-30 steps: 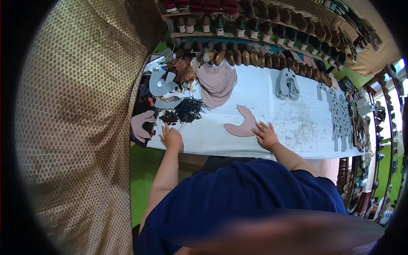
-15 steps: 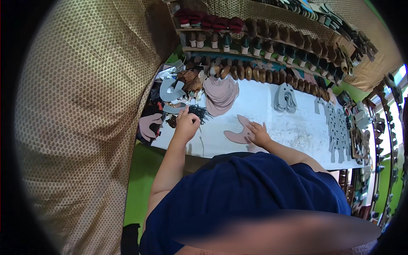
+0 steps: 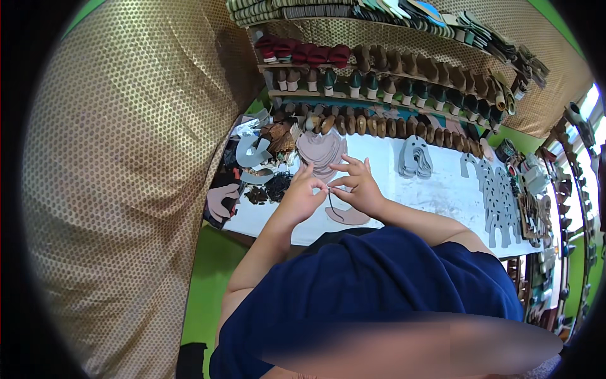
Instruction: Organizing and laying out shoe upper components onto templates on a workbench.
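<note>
My left hand (image 3: 303,199) pinches the upper end of a thin dark strip (image 3: 332,207) with its thumb and forefinger. Meeting it there, my right hand (image 3: 358,188) has thumb and forefinger at the same end, its other fingers spread. The strip hangs down over a pink curved shoe-upper piece (image 3: 353,216) lying flat on the white tabletop, partly behind my hands. Beyond my hands lies a stack of similar pink pieces (image 3: 320,150). Left of my left hand is a tangled pile of dark strips (image 3: 278,187).
Grey cut pieces lie stacked (image 3: 415,158) and spread out (image 3: 499,202) to the right. Grey curved pieces (image 3: 252,151) and scraps crowd the left end. Wooden shoe lasts (image 3: 372,126) line the back, below shelves of shoes (image 3: 391,86). A patterned curtain (image 3: 132,189) hangs at left.
My left hand has moved right from beside the dark pile and now has a strip. My right hand has left the pink piece and come up to meet it. The pink piece sits slightly nearer me.
</note>
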A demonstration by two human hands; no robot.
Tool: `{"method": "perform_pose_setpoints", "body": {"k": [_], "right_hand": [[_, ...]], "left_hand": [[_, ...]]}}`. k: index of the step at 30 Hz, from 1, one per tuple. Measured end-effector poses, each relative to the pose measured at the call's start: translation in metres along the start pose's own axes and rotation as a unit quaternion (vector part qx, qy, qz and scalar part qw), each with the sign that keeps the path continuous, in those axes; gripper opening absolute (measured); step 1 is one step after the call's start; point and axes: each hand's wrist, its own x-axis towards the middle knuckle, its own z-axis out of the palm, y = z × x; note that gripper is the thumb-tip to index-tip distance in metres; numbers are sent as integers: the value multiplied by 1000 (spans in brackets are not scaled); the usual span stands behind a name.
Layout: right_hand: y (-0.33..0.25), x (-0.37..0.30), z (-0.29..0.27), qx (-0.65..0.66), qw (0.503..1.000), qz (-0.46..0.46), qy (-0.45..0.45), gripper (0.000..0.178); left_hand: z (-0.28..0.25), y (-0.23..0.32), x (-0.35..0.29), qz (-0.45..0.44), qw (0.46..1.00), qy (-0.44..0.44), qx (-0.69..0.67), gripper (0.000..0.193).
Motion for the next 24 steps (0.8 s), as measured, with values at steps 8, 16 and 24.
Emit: {"method": "perform_pose_setpoints", "body": {"k": [8,16,24], "right_hand": [[10,-9,-9,-15,999,-27,12,10],[65,-24,-33,12,997,50,60,9],[103,-62,-40,129,979,128,94,4]], "left_hand": [[18,-1,15,-2,999,-33,-8,14],[43,-32,28,-47,994,-15,-103,42],[111,-160,6,-225,970,51,-75,47]]}}
